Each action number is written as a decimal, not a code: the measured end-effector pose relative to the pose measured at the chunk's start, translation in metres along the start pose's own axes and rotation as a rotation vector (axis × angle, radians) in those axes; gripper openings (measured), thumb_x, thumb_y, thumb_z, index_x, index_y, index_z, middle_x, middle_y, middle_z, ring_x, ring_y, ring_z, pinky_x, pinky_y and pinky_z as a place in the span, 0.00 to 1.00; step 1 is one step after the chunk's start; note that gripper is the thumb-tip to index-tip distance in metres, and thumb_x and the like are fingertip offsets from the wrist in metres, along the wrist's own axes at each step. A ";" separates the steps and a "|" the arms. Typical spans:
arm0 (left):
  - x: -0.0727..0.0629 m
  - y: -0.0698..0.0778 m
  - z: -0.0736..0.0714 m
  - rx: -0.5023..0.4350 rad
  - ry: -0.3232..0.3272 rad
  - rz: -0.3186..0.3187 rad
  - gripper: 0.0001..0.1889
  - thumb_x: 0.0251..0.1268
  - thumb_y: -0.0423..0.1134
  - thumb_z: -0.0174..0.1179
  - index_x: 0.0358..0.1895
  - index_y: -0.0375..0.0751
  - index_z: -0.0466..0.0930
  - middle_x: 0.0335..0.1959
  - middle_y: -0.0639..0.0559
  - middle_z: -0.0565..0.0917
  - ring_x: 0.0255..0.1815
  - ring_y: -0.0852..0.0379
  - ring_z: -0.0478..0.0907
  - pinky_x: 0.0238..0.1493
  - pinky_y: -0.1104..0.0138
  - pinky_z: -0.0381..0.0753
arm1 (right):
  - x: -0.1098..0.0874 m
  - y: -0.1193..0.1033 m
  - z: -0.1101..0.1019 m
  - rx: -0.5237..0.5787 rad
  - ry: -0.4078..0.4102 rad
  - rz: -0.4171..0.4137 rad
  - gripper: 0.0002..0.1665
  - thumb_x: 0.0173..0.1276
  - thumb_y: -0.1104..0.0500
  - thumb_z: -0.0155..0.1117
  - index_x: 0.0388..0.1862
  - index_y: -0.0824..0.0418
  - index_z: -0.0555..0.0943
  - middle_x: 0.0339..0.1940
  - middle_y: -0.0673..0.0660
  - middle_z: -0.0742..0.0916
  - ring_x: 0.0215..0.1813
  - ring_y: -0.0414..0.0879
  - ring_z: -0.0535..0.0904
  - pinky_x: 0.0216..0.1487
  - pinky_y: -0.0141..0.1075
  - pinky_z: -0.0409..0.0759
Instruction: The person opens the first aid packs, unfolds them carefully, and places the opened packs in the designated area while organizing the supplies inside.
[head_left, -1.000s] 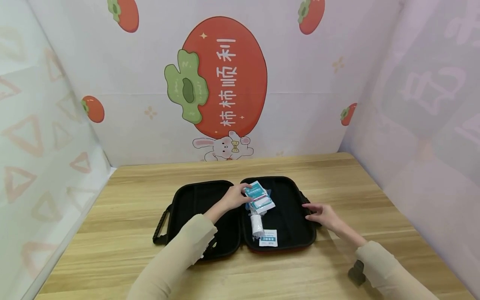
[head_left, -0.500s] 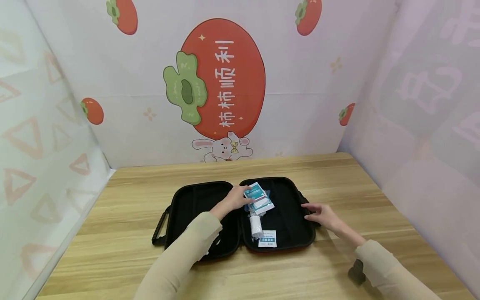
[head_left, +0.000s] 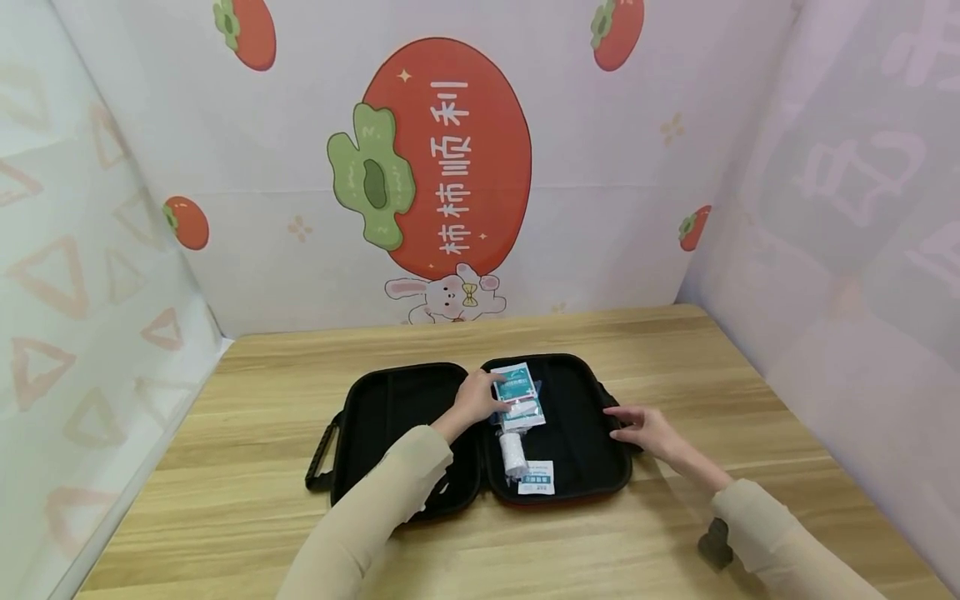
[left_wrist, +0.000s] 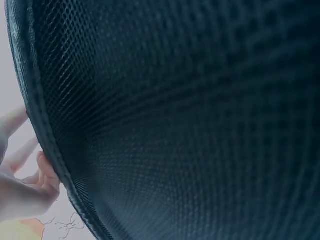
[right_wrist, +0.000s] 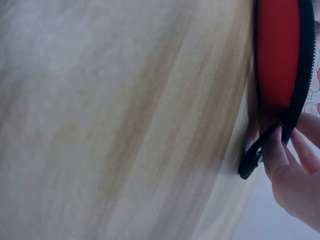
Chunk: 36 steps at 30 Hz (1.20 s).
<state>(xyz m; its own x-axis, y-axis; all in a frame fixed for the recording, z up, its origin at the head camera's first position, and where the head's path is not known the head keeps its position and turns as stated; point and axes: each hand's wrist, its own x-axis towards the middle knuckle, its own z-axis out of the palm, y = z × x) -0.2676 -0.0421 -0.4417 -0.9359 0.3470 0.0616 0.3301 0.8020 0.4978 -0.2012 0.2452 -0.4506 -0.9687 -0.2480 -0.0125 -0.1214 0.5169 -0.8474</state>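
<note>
Left hand: my left hand (head_left: 474, 400) reaches to the teal-and-white packets (head_left: 517, 385), fingers bent at their left edge and touching them; I cannot tell whether I am grasping them or only resting on them.
Right hand: my right hand (head_left: 648, 431) is at the outer rim of the case (head_left: 581, 437), fingers on both sides of the zippered edge (right_wrist: 303, 75), pinching it.
Packets: overlapping one another in the right half of the case, towards the back and near the hinge, with something blue (head_left: 537, 387) showing at their right side.
Roll: a white roll (head_left: 513, 455) in clear wrap, just in front of the packets.
Sachet: a small white-and-blue sachet (head_left: 537, 478), near the front rim, just right of the roll.
Case: unfolded on the worktop (head_left: 247, 508), its two halves side by side, black inside; the right wrist view shows a red outer shell (right_wrist: 277, 55).
Handle: a black handle (head_left: 322, 454) juts from the left half.
Lining: dark mesh (left_wrist: 180, 130) fills most of the left wrist view, with my left fingers showing past the rim.
Sleeves: my left sleeve (head_left: 367, 508) hides part of the left half; a dark block (head_left: 716, 546) sits at my right cuff (head_left: 738, 504).
Backdrop: pale cloth (head_left: 247, 158) printed with a big red fruit (head_left: 476, 167) and a rabbit (head_left: 450, 293).
</note>
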 end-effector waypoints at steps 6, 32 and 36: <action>-0.002 -0.001 0.007 -0.124 0.043 -0.059 0.22 0.45 0.36 0.68 0.48 0.41 0.78 0.43 0.45 0.75 0.44 0.50 0.71 0.42 0.60 0.72 | -0.004 -0.001 -0.001 0.004 -0.012 0.009 0.23 0.57 0.67 0.60 0.51 0.76 0.72 0.52 0.74 0.74 0.55 0.65 0.69 0.43 0.35 0.76; -0.006 -0.001 -0.005 -0.523 0.106 -0.096 0.09 0.54 0.25 0.56 0.39 0.34 0.80 0.25 0.47 0.77 0.25 0.58 0.71 0.27 0.69 0.72 | -0.004 0.003 0.001 0.005 -0.015 0.014 0.24 0.58 0.65 0.61 0.52 0.75 0.72 0.53 0.73 0.74 0.55 0.64 0.69 0.44 0.38 0.76; -0.008 0.004 -0.014 -0.583 0.128 -0.125 0.10 0.55 0.24 0.55 0.40 0.33 0.80 0.27 0.46 0.76 0.27 0.54 0.74 0.29 0.68 0.77 | -0.003 0.002 0.000 0.010 -0.015 0.011 0.24 0.58 0.65 0.60 0.53 0.75 0.71 0.53 0.73 0.73 0.54 0.64 0.69 0.44 0.37 0.76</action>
<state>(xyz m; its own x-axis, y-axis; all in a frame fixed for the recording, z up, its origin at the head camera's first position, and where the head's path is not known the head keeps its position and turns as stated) -0.2606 -0.0485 -0.4286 -0.9824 0.1775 0.0579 0.1292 0.4223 0.8972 -0.1982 0.2473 -0.4524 -0.9667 -0.2543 -0.0298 -0.1082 0.5112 -0.8526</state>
